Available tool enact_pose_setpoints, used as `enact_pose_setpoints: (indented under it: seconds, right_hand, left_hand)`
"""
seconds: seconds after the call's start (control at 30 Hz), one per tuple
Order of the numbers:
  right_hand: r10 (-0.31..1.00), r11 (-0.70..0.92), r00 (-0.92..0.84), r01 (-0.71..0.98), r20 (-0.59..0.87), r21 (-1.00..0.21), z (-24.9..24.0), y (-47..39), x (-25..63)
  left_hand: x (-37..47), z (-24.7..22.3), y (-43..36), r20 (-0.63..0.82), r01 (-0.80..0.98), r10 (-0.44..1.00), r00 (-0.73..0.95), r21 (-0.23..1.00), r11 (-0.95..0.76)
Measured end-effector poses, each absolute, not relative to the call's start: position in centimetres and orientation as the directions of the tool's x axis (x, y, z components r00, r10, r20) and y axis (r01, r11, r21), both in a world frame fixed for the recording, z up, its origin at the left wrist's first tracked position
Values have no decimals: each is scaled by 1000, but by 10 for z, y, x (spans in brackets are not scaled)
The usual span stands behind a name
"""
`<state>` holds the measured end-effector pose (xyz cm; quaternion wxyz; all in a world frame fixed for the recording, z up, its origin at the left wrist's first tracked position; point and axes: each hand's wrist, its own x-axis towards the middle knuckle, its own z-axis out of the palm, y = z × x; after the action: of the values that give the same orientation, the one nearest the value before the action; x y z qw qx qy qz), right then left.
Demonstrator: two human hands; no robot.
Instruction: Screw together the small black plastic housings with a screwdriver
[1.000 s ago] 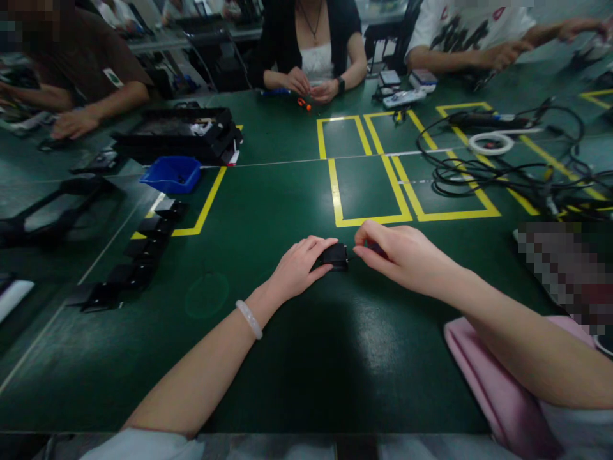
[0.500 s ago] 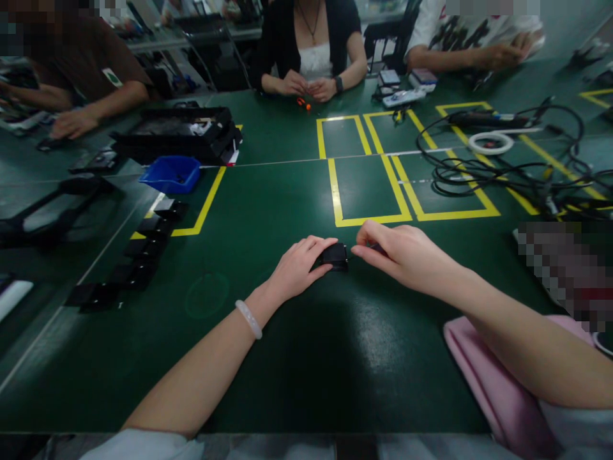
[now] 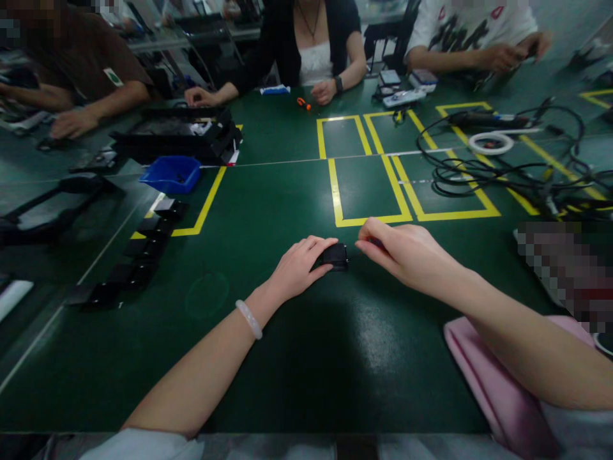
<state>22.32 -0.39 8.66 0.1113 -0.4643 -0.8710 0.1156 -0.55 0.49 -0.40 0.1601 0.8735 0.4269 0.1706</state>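
My left hand (image 3: 301, 265) grips a small black box-shaped part (image 3: 336, 256) against the green table (image 3: 268, 358), thumb on the near side and fingers on the far side. Just right of that part, with a small gap between, is my right hand (image 3: 395, 249). Its thumb and index finger are pinched together and the other fingers are curled in. Whatever sits in the pinch is hidden or too small to name. A row of similar black parts (image 3: 141, 249) lies to the left.
Beyond that row stand a blue tray (image 3: 172, 174) and a black bin (image 3: 177, 137). Tangled black cables (image 3: 474, 172) lie at the right, near yellow tape outlines (image 3: 373, 222). A pink cloth (image 3: 502, 383) is under my right forearm. Co-workers sit across the table.
My right hand has shifted slightly right, away from the black part. My left hand keeps its place. Across the table, a co-worker's hand has moved over to the black bin.
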Motion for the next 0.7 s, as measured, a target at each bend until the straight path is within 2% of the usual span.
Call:
enact_pose_setpoints:
  seconds: [0.7]
  right_hand:
    - [829,553,-547,774,115,-309,86,-4,224]
  left_hand:
    - [-6,-3,5,163,685,795,584,427,-590]
